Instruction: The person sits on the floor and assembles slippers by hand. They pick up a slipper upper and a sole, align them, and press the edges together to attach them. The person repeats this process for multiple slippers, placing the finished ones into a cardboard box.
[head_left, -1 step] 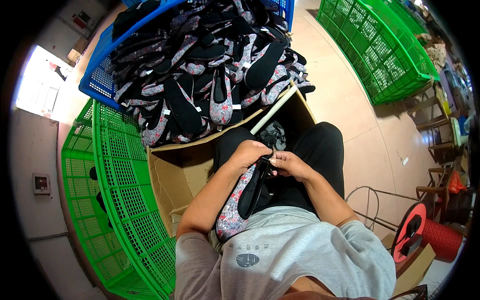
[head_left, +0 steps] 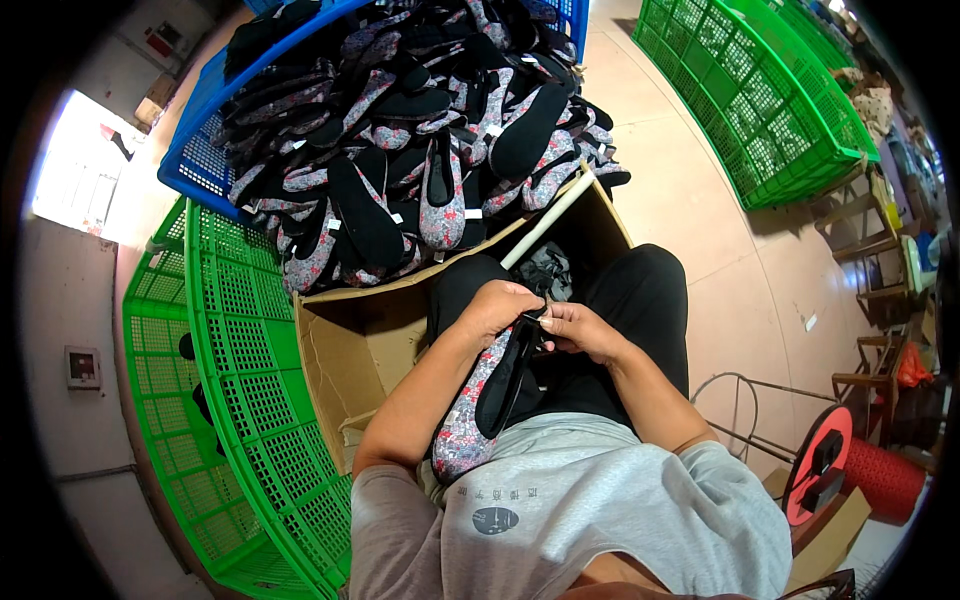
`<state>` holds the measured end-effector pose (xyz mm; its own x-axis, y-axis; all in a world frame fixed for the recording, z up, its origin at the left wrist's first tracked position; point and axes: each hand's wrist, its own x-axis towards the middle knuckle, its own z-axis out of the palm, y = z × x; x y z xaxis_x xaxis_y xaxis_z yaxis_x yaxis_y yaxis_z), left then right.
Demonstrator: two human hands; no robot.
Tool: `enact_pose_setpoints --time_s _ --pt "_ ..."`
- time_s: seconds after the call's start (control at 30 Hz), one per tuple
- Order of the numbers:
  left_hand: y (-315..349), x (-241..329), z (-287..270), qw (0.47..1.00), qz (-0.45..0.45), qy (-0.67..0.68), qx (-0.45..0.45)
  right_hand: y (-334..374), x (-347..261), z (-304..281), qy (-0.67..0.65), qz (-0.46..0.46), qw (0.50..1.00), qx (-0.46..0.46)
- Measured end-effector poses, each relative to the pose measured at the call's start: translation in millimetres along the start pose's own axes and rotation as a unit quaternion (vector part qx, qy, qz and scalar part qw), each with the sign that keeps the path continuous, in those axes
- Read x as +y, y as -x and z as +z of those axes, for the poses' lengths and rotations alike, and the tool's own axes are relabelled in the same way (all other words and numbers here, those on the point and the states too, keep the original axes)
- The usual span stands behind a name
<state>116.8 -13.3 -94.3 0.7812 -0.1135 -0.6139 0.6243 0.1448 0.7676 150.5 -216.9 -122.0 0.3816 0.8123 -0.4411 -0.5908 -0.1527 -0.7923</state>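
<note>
A slip-on shoe [head_left: 466,428], grey with a red floral print and a black inside, lies slantwise over my lap. Its rounded toe rests against my shirt. My left hand [head_left: 500,306] is closed around the shoe's far end, the heel. Just right of it, my right hand [head_left: 583,332] pinches at the heel's edge, thumb against fingers. A small pale bit shows at those fingertips, too small to name. Beyond my hands, a dark crumpled bundle [head_left: 545,270] sits in a cardboard box [head_left: 345,345] by my knees.
Similar shoes [head_left: 440,190] are heaped in a blue crate [head_left: 190,165] ahead. A white pole [head_left: 548,220] slants across the box. Green crates [head_left: 255,390] stand at left, another green crate [head_left: 750,95] at far right. A red spool [head_left: 825,465] is at lower right.
</note>
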Motion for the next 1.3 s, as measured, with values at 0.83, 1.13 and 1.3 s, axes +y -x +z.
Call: enact_pose_setpoints --time_s 0.83,1.13,1.3 --pt "-14.7 -13.7 -13.6 0.998 0.053 -0.016 0.007 4.3 3.9 2.3 -0.038 -0.012 0.997 0.068" --pt "15.5 -7.8 -14.5 0.991 0.085 -0.094 0.053 13.9 7.6 6.0 -0.121 -0.001 0.991 0.064" --pt "51.6 5.3 -4.4 0.947 0.241 -0.209 -0.031 9.8 18.8 9.4 -0.124 -0.014 0.991 0.048"
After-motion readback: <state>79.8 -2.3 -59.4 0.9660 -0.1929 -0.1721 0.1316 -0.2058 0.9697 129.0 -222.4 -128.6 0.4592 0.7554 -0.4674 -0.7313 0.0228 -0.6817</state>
